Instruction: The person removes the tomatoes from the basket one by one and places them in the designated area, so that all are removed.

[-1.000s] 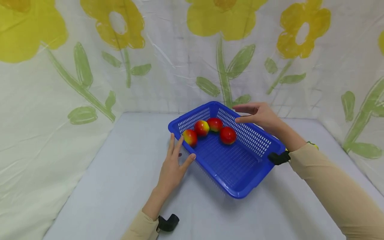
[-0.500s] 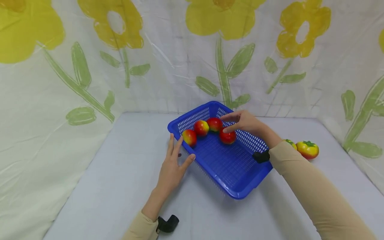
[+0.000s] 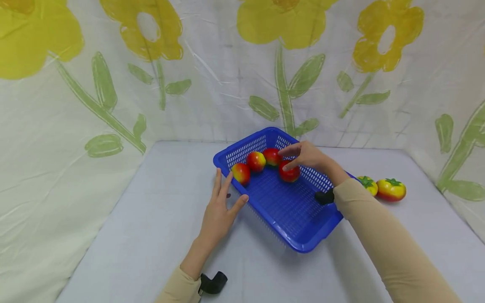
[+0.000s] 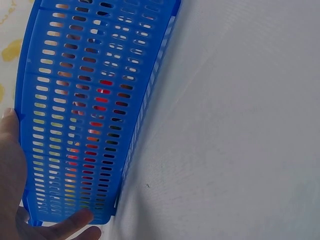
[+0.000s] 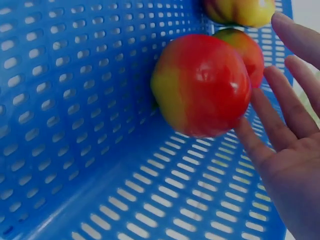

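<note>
In a blue plastic basket [image 3: 291, 206], the right hand [image 3: 311, 156], fingers spread, is at a red apple-like fruit [image 3: 289, 175], ungripped. Left hand [image 3: 217, 216], fingers apart, is at the rim. Apparently grasping or releasing; next calls for closing or withdrawing.

The pale grey bench [image 3: 125, 235] bore a blue perforated basket [image 3: 288, 206], set obliquely. To the right of the basket, two yellow-and-red fruits [image 3: 391, 190] with green tops lay side by side.
</note>
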`<state>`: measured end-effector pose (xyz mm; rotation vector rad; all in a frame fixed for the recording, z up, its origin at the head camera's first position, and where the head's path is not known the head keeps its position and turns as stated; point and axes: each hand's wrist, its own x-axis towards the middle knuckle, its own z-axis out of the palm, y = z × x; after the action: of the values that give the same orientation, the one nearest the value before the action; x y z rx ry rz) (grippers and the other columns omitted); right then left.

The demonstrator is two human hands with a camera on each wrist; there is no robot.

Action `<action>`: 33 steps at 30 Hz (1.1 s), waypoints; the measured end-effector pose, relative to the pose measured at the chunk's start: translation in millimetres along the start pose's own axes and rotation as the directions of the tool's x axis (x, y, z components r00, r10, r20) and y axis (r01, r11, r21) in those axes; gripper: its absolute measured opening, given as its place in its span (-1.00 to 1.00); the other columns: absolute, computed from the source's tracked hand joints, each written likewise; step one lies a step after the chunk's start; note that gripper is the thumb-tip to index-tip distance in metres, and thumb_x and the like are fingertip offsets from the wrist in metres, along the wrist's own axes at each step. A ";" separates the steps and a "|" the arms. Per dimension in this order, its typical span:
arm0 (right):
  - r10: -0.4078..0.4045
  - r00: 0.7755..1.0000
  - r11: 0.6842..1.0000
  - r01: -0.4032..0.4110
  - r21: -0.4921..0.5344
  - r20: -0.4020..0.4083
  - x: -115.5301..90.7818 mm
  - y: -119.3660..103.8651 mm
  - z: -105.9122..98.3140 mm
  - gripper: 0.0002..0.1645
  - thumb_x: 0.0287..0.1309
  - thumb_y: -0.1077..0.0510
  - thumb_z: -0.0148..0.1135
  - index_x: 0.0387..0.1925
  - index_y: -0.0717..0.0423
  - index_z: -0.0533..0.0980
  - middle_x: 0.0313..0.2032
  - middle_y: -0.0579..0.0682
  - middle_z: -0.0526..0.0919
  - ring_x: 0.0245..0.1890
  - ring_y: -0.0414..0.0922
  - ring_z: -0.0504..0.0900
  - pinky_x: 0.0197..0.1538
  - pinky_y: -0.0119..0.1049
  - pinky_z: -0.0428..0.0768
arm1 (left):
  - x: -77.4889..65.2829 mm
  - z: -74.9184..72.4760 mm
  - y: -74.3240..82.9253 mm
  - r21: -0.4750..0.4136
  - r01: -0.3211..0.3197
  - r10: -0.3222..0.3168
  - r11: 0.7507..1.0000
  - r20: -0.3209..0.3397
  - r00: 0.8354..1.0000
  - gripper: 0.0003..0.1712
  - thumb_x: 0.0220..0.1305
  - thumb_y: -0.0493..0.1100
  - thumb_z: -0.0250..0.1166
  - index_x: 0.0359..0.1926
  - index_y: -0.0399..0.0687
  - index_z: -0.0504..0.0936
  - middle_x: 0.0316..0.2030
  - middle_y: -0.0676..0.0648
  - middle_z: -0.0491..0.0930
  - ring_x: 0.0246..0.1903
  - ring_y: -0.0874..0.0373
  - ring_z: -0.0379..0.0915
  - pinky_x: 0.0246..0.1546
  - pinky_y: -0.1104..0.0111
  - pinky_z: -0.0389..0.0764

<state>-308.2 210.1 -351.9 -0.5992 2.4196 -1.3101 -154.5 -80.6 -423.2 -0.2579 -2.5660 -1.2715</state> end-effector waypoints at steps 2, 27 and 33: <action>-0.009 1.000 1.000 0.008 0.014 0.006 1.3 0.5 2.4 -0.35 -0.01 0.29 0.51 0.18 0.29 0.53 0.12 0.22 0.59 0.22 0.18 0.44 0.20 0.00 0.41 | -0.1 -0.6 0.4 0.004 0.006 -0.006 1.000 0.001 1.000 -0.08 0.31 0.35 0.16 0.55 0.20 0.06 0.55 0.09 -0.32 0.07 -0.05 0.51 -0.24 0.18 0.61; -0.016 0.992 0.993 0.030 -0.114 0.121 17.2 -7.3 33.1 -0.59 -0.03 0.21 0.56 -0.07 0.15 0.71 -0.10 -0.01 0.72 -0.01 -0.07 0.64 0.07 -0.17 0.54 | -1.0 -2.5 -0.8 0.021 0.020 -0.020 1.000 0.003 1.000 -0.08 0.30 0.39 0.14 0.55 0.25 0.05 0.54 0.12 -0.33 0.06 -0.04 0.50 -0.19 0.16 0.61; -0.008 0.992 0.991 0.024 -0.129 0.125 21.0 -10.6 38.5 -0.59 -0.04 0.21 0.56 -0.07 0.11 0.72 -0.07 -0.02 0.71 0.03 -0.05 0.60 0.09 -0.16 0.53 | -0.4 -1.8 1.4 0.017 0.019 -0.019 1.000 0.008 1.000 -0.08 0.30 0.38 0.15 0.55 0.23 0.06 0.55 0.10 -0.31 0.06 -0.01 0.51 -0.18 0.16 0.61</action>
<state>-306.0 167.0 -364.9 -0.7138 2.4153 -1.0922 -153.4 -81.2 -421.2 -0.2365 -2.5907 -1.2576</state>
